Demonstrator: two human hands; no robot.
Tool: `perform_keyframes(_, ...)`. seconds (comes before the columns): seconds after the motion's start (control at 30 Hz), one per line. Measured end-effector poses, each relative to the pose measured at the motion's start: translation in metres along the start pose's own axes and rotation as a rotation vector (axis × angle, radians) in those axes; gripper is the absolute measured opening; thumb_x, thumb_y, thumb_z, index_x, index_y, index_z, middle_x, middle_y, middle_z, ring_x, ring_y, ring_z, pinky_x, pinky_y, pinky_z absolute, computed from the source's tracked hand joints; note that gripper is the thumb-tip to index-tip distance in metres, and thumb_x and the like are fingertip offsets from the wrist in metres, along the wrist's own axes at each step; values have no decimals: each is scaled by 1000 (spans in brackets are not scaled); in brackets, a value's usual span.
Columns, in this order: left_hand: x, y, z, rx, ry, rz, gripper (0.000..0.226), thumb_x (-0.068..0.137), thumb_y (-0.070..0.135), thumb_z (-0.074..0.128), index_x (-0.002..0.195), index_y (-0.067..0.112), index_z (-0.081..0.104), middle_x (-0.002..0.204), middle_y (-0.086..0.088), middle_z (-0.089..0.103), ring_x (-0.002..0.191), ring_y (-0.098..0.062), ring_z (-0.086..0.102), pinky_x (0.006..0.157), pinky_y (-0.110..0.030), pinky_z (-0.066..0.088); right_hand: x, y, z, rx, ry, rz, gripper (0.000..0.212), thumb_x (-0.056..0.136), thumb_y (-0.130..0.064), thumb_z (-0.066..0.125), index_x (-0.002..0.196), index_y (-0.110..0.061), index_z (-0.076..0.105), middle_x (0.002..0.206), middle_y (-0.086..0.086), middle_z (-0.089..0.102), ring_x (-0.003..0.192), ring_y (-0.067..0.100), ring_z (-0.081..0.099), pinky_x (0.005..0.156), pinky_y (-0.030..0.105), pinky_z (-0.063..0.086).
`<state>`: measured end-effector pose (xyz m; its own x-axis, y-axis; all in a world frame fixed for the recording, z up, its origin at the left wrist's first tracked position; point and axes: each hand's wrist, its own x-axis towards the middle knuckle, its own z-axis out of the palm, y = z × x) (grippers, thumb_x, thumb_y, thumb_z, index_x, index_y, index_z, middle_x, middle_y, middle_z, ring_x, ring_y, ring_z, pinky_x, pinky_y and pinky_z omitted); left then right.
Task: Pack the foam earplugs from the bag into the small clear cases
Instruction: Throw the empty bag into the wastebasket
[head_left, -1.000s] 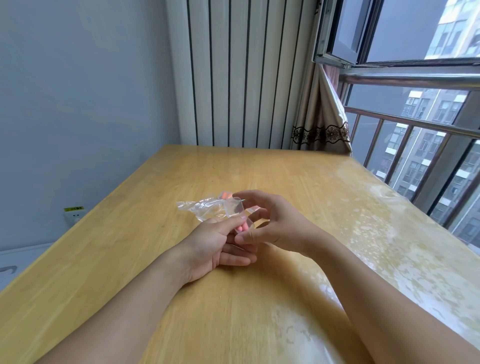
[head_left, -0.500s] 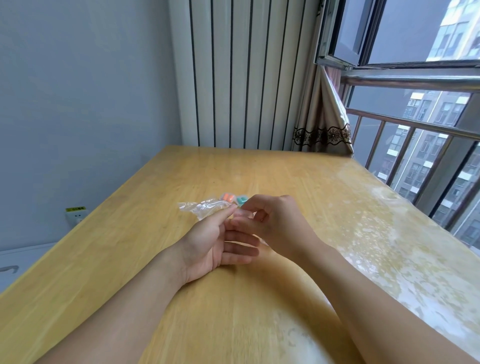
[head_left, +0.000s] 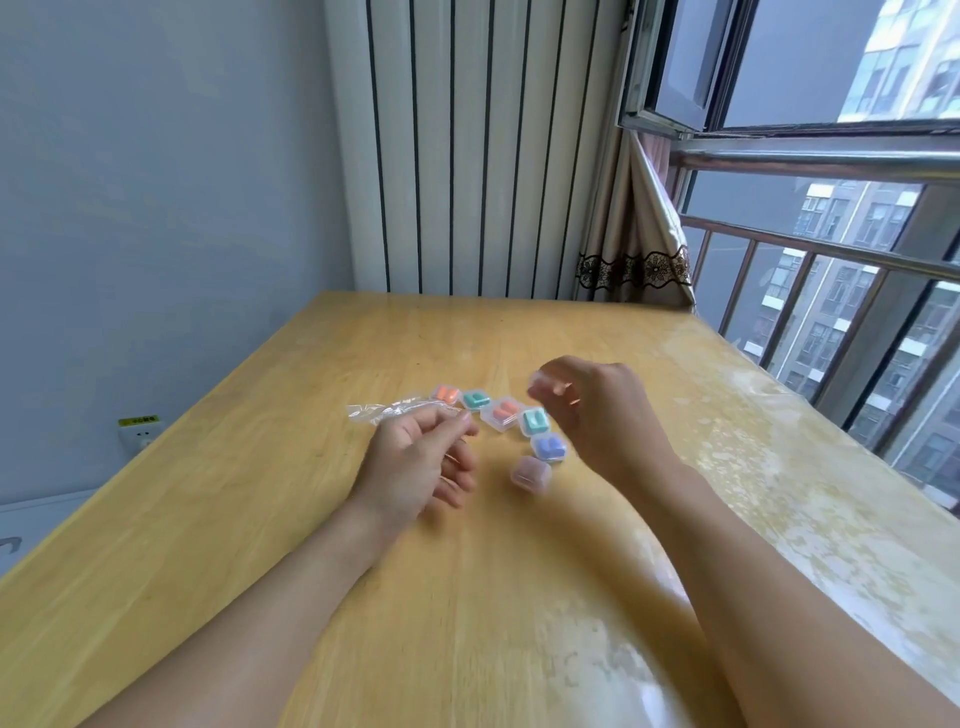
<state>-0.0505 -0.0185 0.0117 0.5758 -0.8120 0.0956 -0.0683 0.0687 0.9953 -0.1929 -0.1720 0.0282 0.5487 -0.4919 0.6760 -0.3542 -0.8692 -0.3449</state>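
Above the middle of the wooden table (head_left: 260, 467), the right hand (head_left: 597, 415) is lifted with its fingers curled in toward the thumb; it may pinch something small and pale at the fingertips, but motion blur leaves that unclear and I cannot tell whether it holds anything. Opposite it, the left hand (head_left: 415, 457) rests low over the wood, fingers loosely bent and apparently holding nothing. Between and just beyond the two hands runs a curved row of six small clear cases (head_left: 501, 413), from an orange-filled one at the far left, past teal, orange and teal, to a blue one and a pinkish case (head_left: 531, 473) nearest the person. Each seems to hold foam earplugs (head_left: 535, 420), though whether the lids are shut is too small to judge. That nearest case lies below and slightly left of the right hand, which is closer to it than the left. Behind the left knuckles lies the crumpled clear bag (head_left: 379, 410), stretched left to right and partly hidden by the fingers; it looks flat, and I cannot make out any plugs inside.
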Motion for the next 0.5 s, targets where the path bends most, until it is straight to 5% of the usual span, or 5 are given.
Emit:
perform_keyframes(0.1, 9, -6, -13, 577, 374, 487, 16, 77, 25, 82, 88, 21, 71, 72, 3, 60, 65, -12, 55, 60, -27, 49, -5, 36, -8, -118, 44, 274, 14, 87, -13, 77, 100, -14, 78, 94, 6, 79, 82, 24, 71, 71, 26, 44)
perform_keyframes(0.2, 21, -12, -33, 927, 435, 328, 54, 71, 45, 83, 119, 28, 64, 114, 3, 57, 109, -25, 50, 89, -35, 47, -13, 59, -9, -124, -110, 472, 27, 84, -25, 79, 110, -16, 77, 108, 1, 78, 89, 15, 67, 78, 25, 44)
perform_keyframes(0.27, 27, -22, -42, 1042, 379, 193, 55, 75, 45, 80, 125, 27, 63, 129, 2, 54, 119, -31, 46, 95, -38, 45, -14, 64, -11, -102, -260, 505, 35, 82, -33, 81, 113, -17, 76, 113, -2, 76, 101, 15, 67, 83, 25, 46)
perform_keyframes(0.4, 34, -30, -49, 938, 363, 186, 7, 86, 20, 69, 91, 22, 73, 99, 1, 69, 89, -30, 63, 70, -30, 41, -7, 57, -17, 186, -74, 622, 28, 79, -15, 72, 105, -16, 80, 113, 1, 75, 112, 16, 66, 84, 30, 55)
perform_keyframes(0.5, 33, -28, -47, 835, 349, 249, 13, 89, 19, 71, 77, 24, 69, 83, 6, 70, 78, -22, 66, 65, -26, 41, -3, 43, -19, 237, 47, 561, 35, 80, -5, 64, 109, -19, 77, 115, -2, 74, 113, 17, 66, 87, 32, 58)
